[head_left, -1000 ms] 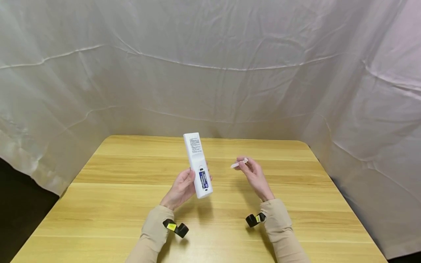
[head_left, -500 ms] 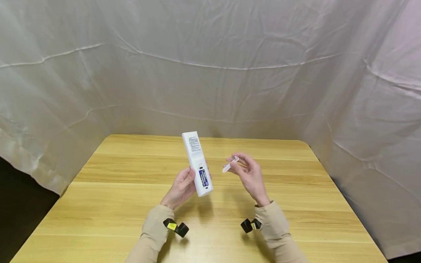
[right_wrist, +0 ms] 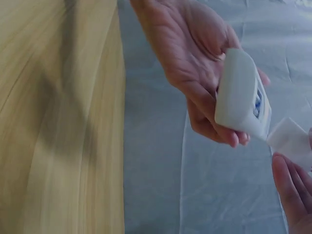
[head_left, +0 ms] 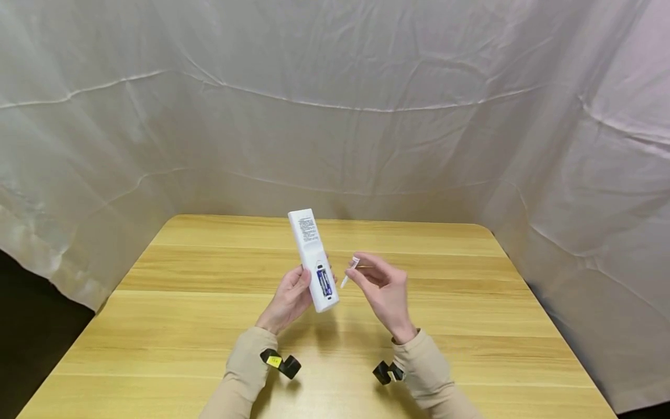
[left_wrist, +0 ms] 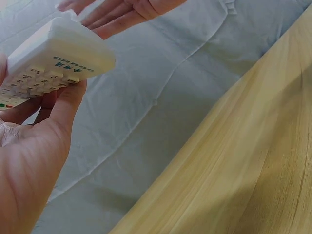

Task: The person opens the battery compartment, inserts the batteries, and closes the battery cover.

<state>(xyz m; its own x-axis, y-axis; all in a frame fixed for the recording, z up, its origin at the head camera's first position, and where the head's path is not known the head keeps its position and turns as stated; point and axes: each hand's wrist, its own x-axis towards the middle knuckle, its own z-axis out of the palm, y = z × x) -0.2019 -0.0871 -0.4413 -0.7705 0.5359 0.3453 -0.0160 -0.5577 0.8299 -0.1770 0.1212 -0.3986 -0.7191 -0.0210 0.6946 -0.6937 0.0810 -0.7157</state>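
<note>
My left hand [head_left: 287, 299] grips a white remote control [head_left: 312, 251] above the table, its back turned up toward the head view. In its uncovered compartment lie blue batteries [head_left: 324, 282]. Rows of buttons show on the remote's front [left_wrist: 39, 80] in the left wrist view. Just right of the remote, my right hand [head_left: 386, 291] pinches a small white battery cover [head_left: 350, 272] between thumb and fingers. The cover stands edge-on in the head view. In the right wrist view the cover [right_wrist: 290, 140] is close beside the remote [right_wrist: 239, 92]; whether they touch, I cannot tell.
Beneath both hands is a wooden table [head_left: 209, 326]. A pale grey curtain [head_left: 335, 145] hangs behind it and along both sides. Each sleeve carries a black wrist camera, one on the left [head_left: 281, 364] and one on the right [head_left: 387, 372].
My right hand has moved left with the battery cover, close to the remote, and turned the cover from nearly flat to steep. The left hand and remote have barely shifted.
</note>
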